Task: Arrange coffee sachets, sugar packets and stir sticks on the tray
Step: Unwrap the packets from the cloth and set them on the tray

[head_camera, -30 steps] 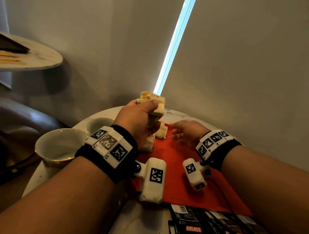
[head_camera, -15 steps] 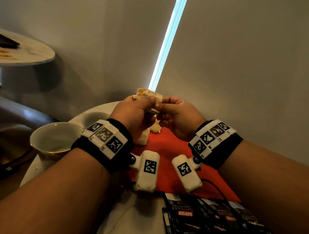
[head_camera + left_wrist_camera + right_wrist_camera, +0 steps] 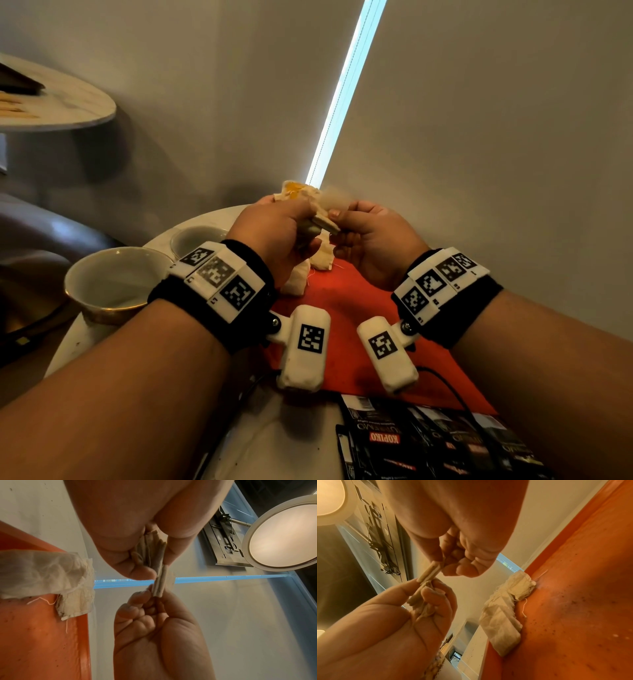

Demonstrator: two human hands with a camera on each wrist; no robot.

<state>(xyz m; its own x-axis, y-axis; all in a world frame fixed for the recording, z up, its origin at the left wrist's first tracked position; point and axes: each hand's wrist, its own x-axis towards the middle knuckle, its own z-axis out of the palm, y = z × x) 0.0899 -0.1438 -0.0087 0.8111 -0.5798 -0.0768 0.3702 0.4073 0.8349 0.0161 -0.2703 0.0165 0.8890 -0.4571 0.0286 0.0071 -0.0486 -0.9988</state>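
Note:
My left hand (image 3: 291,222) grips a small stack of cream paper packets (image 3: 295,192) above the far end of the red tray (image 3: 346,308). My right hand (image 3: 356,229) pinches the near end of that stack (image 3: 159,580) between thumb and fingers (image 3: 435,555). Two more cream packets (image 3: 322,260) lie side by side on the tray's far left corner, loose threads trailing from them (image 3: 505,609). Black coffee sachets (image 3: 394,438) lie on the table in front of the tray. Pale stir sticks (image 3: 13,109) rest on a separate side table at the far left.
Two white cups (image 3: 113,284) (image 3: 195,240) stand left of the tray on the round white table (image 3: 291,445). A wall and a bright window slit (image 3: 342,85) rise right behind the table. A black cable (image 3: 452,387) crosses the tray's near edge.
My right hand has risen from the tray, met my left hand and pinched the end of the packet stack. The left hand has kept its grip.

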